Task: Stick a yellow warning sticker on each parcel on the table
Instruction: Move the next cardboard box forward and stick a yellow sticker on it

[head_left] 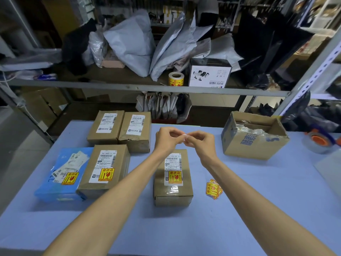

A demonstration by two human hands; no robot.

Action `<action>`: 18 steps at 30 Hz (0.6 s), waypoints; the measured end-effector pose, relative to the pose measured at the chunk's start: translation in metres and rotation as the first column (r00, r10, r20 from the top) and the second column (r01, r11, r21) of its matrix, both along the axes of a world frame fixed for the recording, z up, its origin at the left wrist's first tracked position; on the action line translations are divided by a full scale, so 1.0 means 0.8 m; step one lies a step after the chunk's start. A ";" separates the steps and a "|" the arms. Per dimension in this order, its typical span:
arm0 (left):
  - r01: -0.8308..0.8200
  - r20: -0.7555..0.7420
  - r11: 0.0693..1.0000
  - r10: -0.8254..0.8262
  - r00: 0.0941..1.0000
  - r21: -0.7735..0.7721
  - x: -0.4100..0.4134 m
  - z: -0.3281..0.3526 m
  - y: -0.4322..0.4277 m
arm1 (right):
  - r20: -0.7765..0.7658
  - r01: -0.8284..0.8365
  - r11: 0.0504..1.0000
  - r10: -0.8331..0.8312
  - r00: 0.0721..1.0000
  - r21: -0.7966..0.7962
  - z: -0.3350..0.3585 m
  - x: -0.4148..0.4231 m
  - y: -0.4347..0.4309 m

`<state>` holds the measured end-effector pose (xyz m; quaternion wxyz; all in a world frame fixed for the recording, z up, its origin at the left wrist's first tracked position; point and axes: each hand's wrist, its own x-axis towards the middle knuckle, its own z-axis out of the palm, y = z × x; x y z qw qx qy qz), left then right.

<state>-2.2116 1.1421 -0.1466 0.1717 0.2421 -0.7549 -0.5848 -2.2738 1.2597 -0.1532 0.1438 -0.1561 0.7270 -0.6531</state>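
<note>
Head view, I see left hand [167, 138] and right hand [201, 143] pinching one white scrap [184, 136], above a stickered parcel [173, 197].

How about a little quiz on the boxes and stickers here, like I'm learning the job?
1. How many parcels on the table already wear a yellow sticker?
2. True or false: the sticker roll stands on the table.
3. What do the left hand and the right hand pinch between them? A: a small white scrap. B: a tape dispenser. C: a box.

Key
1. Three: the blue parcel, the brown box beside it, and the middle box.
2. False, it stands on the shelf.
3. A.
</note>
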 end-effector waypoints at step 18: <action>0.506 0.402 0.613 -0.312 0.861 -0.607 -0.199 0.028 0.066 | -0.233 0.274 0.903 -0.203 0.951 0.331 0.024 -0.199 0.120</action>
